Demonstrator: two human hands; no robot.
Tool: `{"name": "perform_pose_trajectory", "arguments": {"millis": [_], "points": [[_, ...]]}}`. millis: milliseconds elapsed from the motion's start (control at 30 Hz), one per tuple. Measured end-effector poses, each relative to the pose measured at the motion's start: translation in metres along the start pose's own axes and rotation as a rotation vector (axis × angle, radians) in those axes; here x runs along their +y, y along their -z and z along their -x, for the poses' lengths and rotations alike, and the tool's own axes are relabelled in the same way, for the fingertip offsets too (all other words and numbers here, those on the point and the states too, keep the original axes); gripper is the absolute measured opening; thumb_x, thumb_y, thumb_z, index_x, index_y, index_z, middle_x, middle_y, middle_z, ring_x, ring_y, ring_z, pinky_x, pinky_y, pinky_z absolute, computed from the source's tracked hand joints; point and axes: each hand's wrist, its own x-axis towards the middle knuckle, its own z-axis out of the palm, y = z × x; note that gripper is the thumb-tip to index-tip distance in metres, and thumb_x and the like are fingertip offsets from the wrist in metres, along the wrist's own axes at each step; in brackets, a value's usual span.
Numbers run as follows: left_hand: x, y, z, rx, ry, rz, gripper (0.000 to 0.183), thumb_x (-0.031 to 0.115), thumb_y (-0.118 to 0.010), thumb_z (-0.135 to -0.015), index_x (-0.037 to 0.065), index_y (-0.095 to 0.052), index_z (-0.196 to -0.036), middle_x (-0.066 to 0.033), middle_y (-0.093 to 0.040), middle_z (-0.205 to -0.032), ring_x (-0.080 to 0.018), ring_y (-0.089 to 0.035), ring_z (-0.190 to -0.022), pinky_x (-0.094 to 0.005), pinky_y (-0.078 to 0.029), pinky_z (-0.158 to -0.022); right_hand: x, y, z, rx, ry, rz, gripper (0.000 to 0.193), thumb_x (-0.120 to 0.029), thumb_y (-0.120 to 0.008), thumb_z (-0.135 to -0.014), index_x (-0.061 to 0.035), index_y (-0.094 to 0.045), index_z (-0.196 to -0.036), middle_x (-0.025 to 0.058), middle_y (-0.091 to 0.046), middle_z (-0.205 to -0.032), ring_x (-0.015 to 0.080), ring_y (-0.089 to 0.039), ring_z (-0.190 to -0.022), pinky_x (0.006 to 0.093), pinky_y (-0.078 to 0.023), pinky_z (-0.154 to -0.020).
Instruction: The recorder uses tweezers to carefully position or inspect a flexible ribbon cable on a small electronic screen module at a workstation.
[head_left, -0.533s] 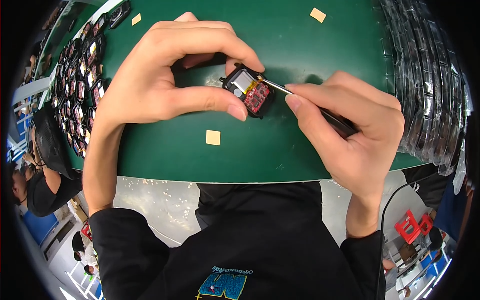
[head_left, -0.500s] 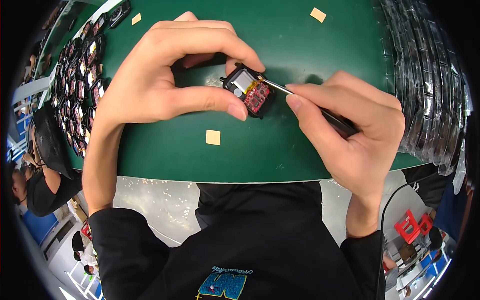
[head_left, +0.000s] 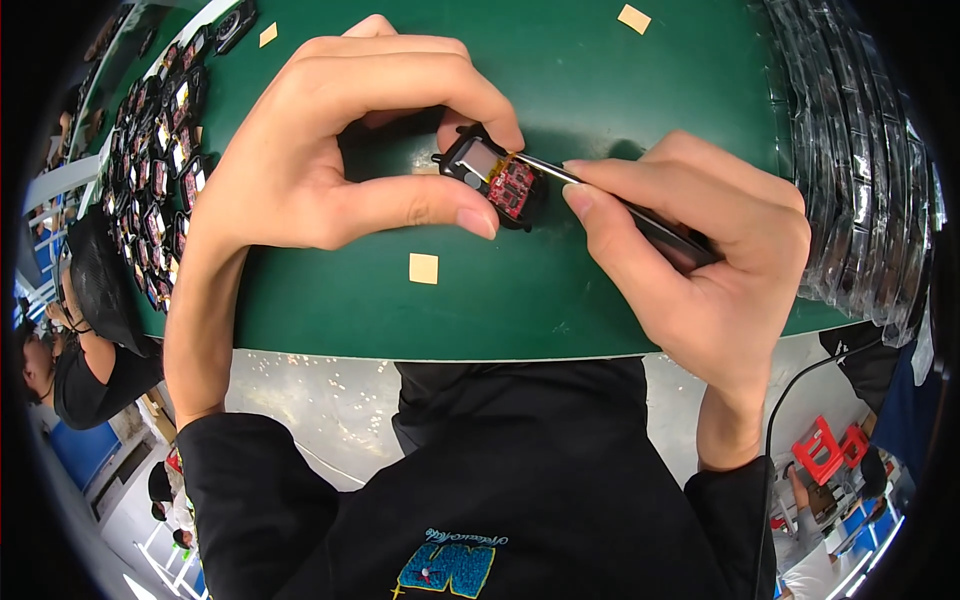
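Observation:
Between the thumb and fingers of my left hand [head_left: 370, 140] is a small black device housing [head_left: 458, 160], held tilted above the green table. Inside it show a silvery battery cell, yellow tape and a red circuit board [head_left: 512, 190]. My right hand [head_left: 705, 235] grips slim dark tweezers [head_left: 640, 215], pinched between thumb and index finger. Their metal tip reaches the housing's edge near the yellow tape, beside my left index fingertip. Whether the tip grasps anything there is too small to tell.
Many similar opened housings [head_left: 155, 175] stand in rows along the left. Stacked clear plastic trays [head_left: 850, 170] line the right side of the green table [head_left: 500, 310]. Pale square paper pieces [head_left: 424, 268] lie on it. A person [head_left: 95, 370] sits at far left; red stools [head_left: 818, 450] stand lower right.
The housing has turned slightly in my left hand and shifted a little left. The tweezers' tip has moved slightly left and up along its edge. Both hands keep their grip.

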Motion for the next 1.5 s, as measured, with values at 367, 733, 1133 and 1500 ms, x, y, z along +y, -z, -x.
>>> {"name": "perform_pose_trajectory", "arguments": {"millis": [367,733,1133,1500], "points": [[0.004,0.002,0.0,-0.024,0.087,0.008,0.06,0.043,-0.099,-0.069,0.004,-0.082,-0.111,-0.0028,-0.078,-0.097,-0.0155,-0.06,-0.078,-0.0335,-0.036,-0.076,0.0,0.0,0.0,-0.01,-0.008,-0.032,0.016,0.009,-0.085,-0.083,0.0019,-0.086,-0.098,0.0035,-0.067,-0.07,0.0079,-0.057,-0.058,0.0248,-0.038,-0.053],[0.0,0.004,0.001,-0.019,0.017,-0.045,0.056,0.04,-0.098,-0.07,0.002,-0.082,-0.108,-0.0045,-0.079,-0.097,-0.0176,-0.063,-0.079,-0.0341,-0.037,-0.079,0.004,-0.003,0.002,0.027,0.021,-0.039,0.017,0.01,-0.084,-0.082,0.0015,-0.086,-0.097,0.0033,-0.069,-0.071,0.0067,-0.057,-0.057,0.0241,-0.036,-0.052],[0.008,-0.001,0.005,0.047,0.102,0.016,0.06,0.027,-0.104,-0.064,0.008,-0.082,-0.117,0.0,-0.074,-0.092,-0.0135,-0.051,-0.074,-0.0313,-0.036,-0.075,0.0,0.001,0.006,0.08,0.022,-0.04,0.017,0.01,-0.084,-0.082,0.0022,-0.086,-0.098,0.0017,-0.066,-0.069,0.0053,-0.053,-0.054,0.0244,-0.034,-0.051],[0.016,0.004,-0.005,0.061,0.173,-0.065,0.054,0.029,-0.103,-0.069,0.007,-0.083,-0.114,-0.0003,-0.072,-0.091,-0.017,-0.053,-0.078,-0.0337,-0.041,-0.071,-0.004,0.005,0.001,0.219,-0.031,-0.151,0.008,-0.001,-0.083,-0.088,-0.0011,-0.083,-0.096,0.0086,-0.063,-0.071,0.0203,-0.06,-0.055,0.0356,-0.044,-0.051]]}}
